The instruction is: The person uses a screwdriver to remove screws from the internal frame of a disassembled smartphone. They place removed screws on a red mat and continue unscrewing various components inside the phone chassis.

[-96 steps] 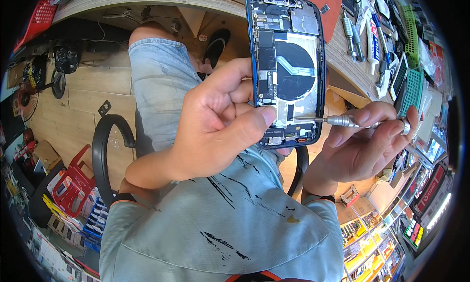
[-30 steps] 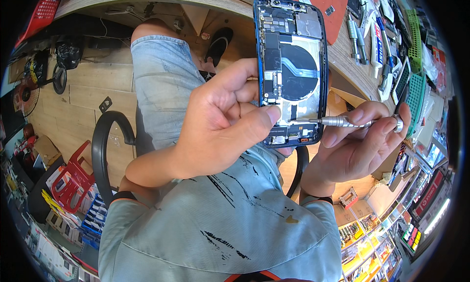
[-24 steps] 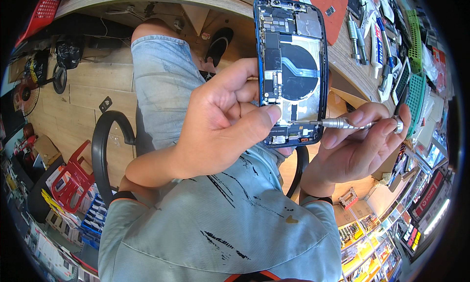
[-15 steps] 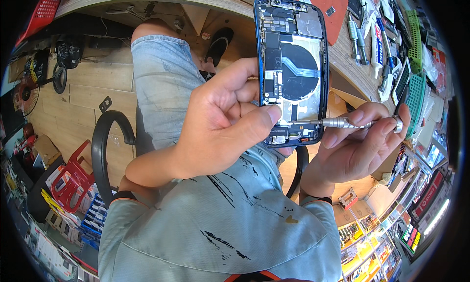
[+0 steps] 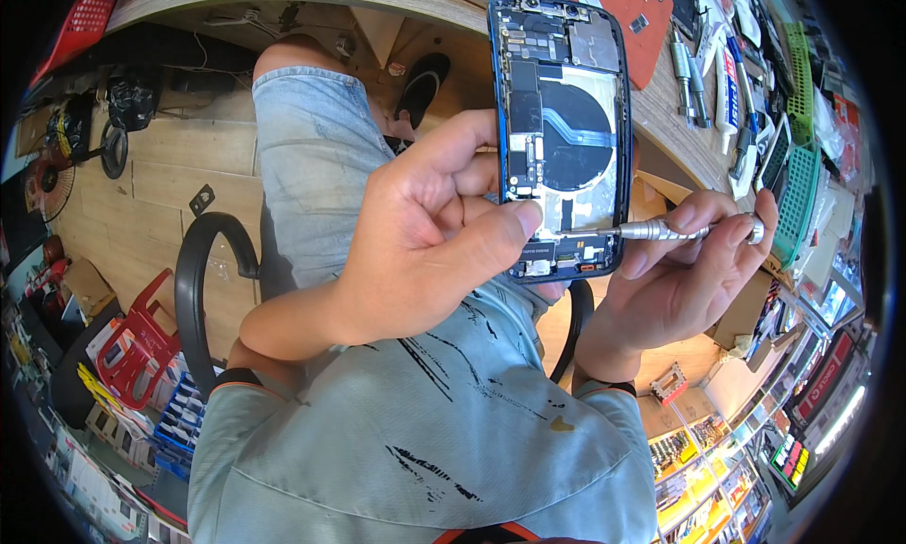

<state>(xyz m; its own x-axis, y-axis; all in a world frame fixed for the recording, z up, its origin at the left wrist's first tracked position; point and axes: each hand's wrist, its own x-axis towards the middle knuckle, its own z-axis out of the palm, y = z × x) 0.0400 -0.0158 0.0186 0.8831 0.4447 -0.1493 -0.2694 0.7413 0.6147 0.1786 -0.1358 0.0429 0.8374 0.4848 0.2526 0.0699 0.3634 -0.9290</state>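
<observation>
Pinched by its left edge between the thumb and fingers of the left hand (image 5: 411, 247), an opened phone (image 5: 563, 140) is held at the frame's upper centre. Right of centre, a silver screwdriver (image 5: 651, 230) is pinched by the right hand (image 5: 665, 289), its thin tip directed over the phone's lower part.

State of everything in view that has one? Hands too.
Phone: opened, internals exposed, held up off the workbench.
Screwdriver: gripped, tip at the phone's lower interior; contact unclear.
Left hand: closed on the phone's left edge.
Right hand: fingers around the screwdriver.
White-and-blue tube: lying on the workbench.
Light strip at far right: lit.
Fan at far left: can't tell if spinning.
</observation>
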